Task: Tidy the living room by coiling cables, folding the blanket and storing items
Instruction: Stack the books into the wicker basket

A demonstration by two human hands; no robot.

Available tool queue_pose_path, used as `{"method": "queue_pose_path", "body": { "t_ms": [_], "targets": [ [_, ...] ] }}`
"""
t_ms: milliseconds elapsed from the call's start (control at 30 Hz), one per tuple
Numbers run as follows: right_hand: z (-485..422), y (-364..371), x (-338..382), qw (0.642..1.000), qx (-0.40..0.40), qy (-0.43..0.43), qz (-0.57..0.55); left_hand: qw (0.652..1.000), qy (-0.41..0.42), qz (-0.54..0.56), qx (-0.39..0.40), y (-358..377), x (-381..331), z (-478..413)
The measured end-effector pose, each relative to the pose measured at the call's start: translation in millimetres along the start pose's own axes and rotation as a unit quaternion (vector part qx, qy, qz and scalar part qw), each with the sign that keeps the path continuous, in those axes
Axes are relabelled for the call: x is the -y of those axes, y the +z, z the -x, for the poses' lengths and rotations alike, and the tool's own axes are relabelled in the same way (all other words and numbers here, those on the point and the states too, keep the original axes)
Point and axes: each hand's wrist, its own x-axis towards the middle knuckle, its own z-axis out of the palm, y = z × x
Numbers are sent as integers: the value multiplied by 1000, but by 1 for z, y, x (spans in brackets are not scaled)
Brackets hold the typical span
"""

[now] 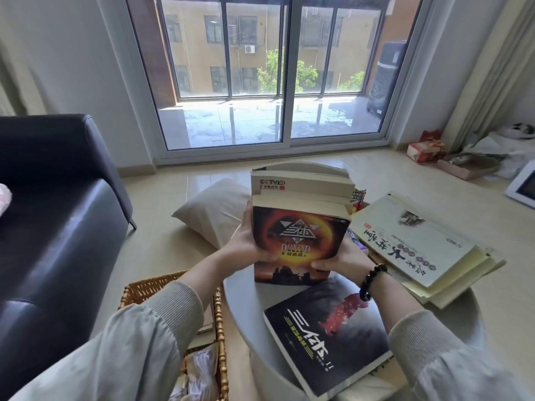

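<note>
Now the left hand (246, 246) grips the stack of books (301, 224) at nine o'clock, the right hand (343, 260) curled round its three o'clock edge.

A tall sliding window (260, 68) with white frames fills the far wall (72, 53), and bright daylight comes through it. Beyond the glass lie a sunlit balcony (246, 120), a tan building (199, 47) and a green tree (278, 70). A pale curtain (492, 82) hangs at the right. The floor (162, 244) is glossy beige tile. A dark sofa (58, 198) stands at left, a round grey table (240, 299) near it
</note>
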Motion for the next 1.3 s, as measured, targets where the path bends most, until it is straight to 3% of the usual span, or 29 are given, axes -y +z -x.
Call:
{"method": "queue_pose_path", "body": {
  "t_ms": [167,300,433,667,867,1133,1300],
  "targets": [
    [-2,8,4,993,-79,-26,81,996,8,-54,-70,4,15,-4],
    [0,7,21,996,-80,-34,31,995,15,-43,-88,3,2,-6],
    [8,5,60,996,-73,-53,-4,993,-16,66,-99,-9,-12,-3],
    [22,44,109,999,-32,-12,-20,961,-60,257,-80,-54,-27,48],
    [22,119,141,998,34,-2,54,941,-67,304,-136,-102,1,103],
    [-8,217,136,987,61,32,147,893,-101,393,-193,-142,78,138],
    [-50,268,113,959,89,76,257,823,-138,505,-219,-143,137,142]
  ]
}}
